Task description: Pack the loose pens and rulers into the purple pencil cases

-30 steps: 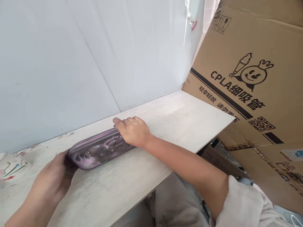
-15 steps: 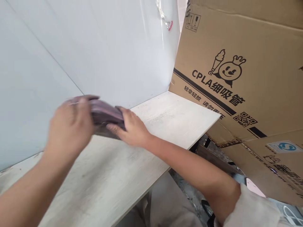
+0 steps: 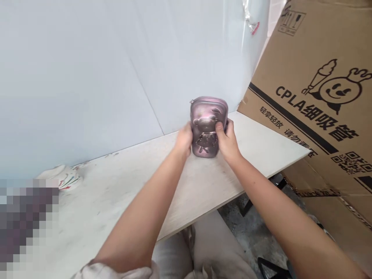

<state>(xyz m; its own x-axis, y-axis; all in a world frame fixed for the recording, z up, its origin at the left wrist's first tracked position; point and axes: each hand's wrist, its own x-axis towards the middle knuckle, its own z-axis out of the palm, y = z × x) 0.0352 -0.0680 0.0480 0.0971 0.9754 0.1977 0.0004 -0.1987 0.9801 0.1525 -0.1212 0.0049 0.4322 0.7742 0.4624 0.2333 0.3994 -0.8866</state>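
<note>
A shiny purple-pink zippered case (image 3: 205, 126) with an embossed cartoon figure stands upright, its front facing me and its zipper along the top edge. My left hand (image 3: 185, 138) grips its left side, the fingers mostly hidden behind it. My right hand (image 3: 227, 140) holds the right side, thumb lying across the front. The lower end of the case is at or just above the white tabletop (image 3: 122, 193); I cannot tell whether it touches.
A pale wall (image 3: 87, 77) rises behind the table. At the right leans a large cardboard box (image 3: 305, 116) with printing. A white cloth-like item (image 3: 65, 176) with coloured marks lies at the left, beside a pixelated dark patch (image 3: 26, 221).
The case has turned from a tilted, sideways position to upright with its embossed front toward me. Both hands keep hold of it, and my view has swung left.
</note>
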